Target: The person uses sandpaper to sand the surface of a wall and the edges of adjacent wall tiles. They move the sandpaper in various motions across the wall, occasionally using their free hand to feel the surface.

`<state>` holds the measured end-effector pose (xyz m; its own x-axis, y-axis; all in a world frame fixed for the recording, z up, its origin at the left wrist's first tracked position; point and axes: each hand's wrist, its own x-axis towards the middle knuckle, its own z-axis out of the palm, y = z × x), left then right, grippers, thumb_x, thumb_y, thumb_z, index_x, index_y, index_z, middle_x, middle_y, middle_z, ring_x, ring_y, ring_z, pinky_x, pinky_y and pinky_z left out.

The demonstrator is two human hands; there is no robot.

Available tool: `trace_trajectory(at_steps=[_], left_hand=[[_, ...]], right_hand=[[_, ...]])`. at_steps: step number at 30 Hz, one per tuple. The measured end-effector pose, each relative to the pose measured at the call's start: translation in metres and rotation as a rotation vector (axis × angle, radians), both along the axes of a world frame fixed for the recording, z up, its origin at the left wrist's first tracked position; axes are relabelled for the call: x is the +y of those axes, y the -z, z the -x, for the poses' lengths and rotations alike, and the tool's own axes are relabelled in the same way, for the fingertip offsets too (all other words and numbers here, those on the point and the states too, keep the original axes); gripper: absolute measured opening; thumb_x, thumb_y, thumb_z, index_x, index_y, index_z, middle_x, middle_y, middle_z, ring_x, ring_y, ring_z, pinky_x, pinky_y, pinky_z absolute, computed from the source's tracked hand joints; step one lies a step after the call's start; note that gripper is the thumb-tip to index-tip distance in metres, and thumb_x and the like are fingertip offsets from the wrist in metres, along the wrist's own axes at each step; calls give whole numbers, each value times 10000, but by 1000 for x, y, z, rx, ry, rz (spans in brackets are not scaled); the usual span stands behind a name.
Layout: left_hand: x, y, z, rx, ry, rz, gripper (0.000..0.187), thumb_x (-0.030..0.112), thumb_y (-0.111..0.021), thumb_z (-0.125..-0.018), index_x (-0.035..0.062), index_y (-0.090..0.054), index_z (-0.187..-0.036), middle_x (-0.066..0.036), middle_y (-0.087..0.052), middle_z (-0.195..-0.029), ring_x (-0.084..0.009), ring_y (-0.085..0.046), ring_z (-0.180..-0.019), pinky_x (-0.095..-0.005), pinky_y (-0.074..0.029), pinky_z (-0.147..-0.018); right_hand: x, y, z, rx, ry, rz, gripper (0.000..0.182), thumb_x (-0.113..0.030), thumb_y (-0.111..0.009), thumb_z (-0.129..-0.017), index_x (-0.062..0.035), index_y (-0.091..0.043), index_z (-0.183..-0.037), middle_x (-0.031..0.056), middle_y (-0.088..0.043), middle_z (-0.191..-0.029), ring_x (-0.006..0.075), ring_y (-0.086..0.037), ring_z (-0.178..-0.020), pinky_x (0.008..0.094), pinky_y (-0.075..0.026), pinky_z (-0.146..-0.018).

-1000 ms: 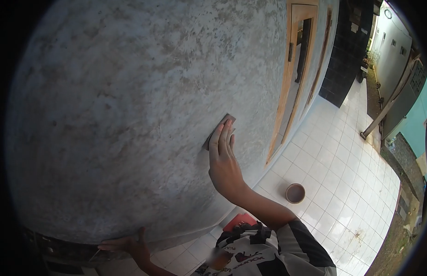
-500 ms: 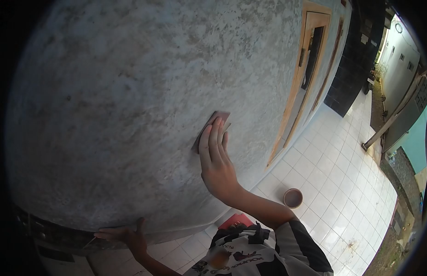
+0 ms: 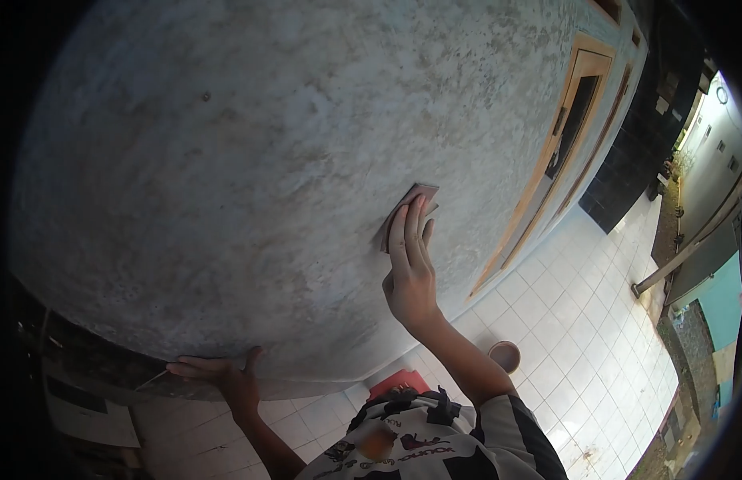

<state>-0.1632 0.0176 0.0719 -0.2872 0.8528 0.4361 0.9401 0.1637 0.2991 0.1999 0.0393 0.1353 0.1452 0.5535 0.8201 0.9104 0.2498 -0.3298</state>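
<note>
A folded piece of brownish sandpaper [image 3: 421, 192] lies flat against the grey, mottled wall [image 3: 251, 176]. My right hand [image 3: 412, 276] presses on it with extended fingers, and its upper edge shows beyond the fingertips. Low on the left, my left hand [image 3: 223, 378] rests at the wall's edge, fingers stretched out and thumb apart, with nothing seen in it.
Below me is a red stool [image 3: 398, 382], partly hidden by my shirt. A round brown bowl [image 3: 505, 356] stands on the white tiled floor [image 3: 571, 344]. To the right are a wooden-framed door [image 3: 583, 88], black tiling [image 3: 627, 180] and a slanting post [image 3: 667, 268].
The view has shifted, so wall, door and bowl sit differently in frame. My right hand with the sandpaper appears farther right and slightly higher; my left hand stays at the wall's edge.
</note>
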Motion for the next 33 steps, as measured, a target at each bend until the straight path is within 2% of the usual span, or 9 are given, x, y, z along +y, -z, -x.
trace_trajectory(at_steps=[2,7,9,12,16,21,23,27,33], left_hand=[[-4,-3,-11,-26,-1,-162,1565,690,-817,-694,48,351,-1515,-314,387,-1557,-495,311,-1476,-660,41,-1200],[-5,6,-9,15,83,-251,1524,671,-813,-723,50,319,-1533,-312,347,-1578,-518,282,-1479,-699,8,-1183],[-10,2,-16,-7,102,-272,1499,660,-812,-739,44,291,-1547,-317,317,-1590,-525,254,-1488,-716,-6,-1174],[-29,-16,-50,-84,109,-353,1296,616,-761,-831,15,89,-1604,-320,131,-1644,-526,115,-1523,-699,-26,-1190],[-46,21,-72,-167,624,-512,1054,625,-731,-850,0,-260,-1556,-292,-201,-1632,-484,-128,-1535,-706,-110,-1187],[-50,17,-100,-553,1125,113,682,387,-820,-848,7,-578,-1359,-164,-654,-1324,-343,-609,-1262,-524,-407,-1134],[-58,24,-106,-844,1085,243,610,304,-819,-857,12,-599,-1346,-151,-670,-1312,-302,-612,-1266,-470,-450,-1104],[-65,36,-118,-1399,955,419,493,99,-729,-911,-2,-596,-1375,-183,-647,-1359,-249,-618,-1273,-406,-475,-1094],[-62,2,-133,-680,944,-198,478,-2,-446,-982,-89,-479,-1452,-320,-523,-1447,-419,-531,-1357,-500,-401,-1151]], right_hand=[[-2,14,19,-25,-29,3,650,-20,-581,-839,128,-424,-1452,368,-367,-1534,492,-345,-1463,569,-415,-1133],[-43,71,53,-376,-759,263,698,-2,-610,-816,31,-439,-1492,220,-417,-1564,338,-380,-1481,392,-459,-1155],[-48,71,42,-363,-759,315,699,12,-628,-805,2,-468,-1485,180,-442,-1557,317,-416,-1459,383,-477,-1138],[-62,49,29,-248,-832,456,745,24,-655,-789,-67,-470,-1505,121,-455,-1565,290,-449,-1439,393,-503,-1113],[-77,54,31,129,-1162,686,826,49,-674,-771,-122,-431,-1541,107,-453,-1570,324,-487,-1401,438,-533,-1068],[-83,82,22,425,-1213,861,537,35,-603,-946,-66,-517,-1466,144,-641,-1379,293,-646,-1232,364,-533,-996],[-87,94,25,1050,-1284,846,354,8,-583,-1006,3,-581,-1359,139,-692,-1252,217,-677,-1126,330,-540,-968],[-88,100,26,1301,-1295,790,249,47,-542,-1014,38,-608,-1254,113,-694,-1177,217,-659,-1135,356,-540,-991],[-79,93,40,1141,-921,511,431,1,-547,-1020,-3,-405,-1426,179,-477,-1458,305,-580,-1282,425,-523,-1043]])
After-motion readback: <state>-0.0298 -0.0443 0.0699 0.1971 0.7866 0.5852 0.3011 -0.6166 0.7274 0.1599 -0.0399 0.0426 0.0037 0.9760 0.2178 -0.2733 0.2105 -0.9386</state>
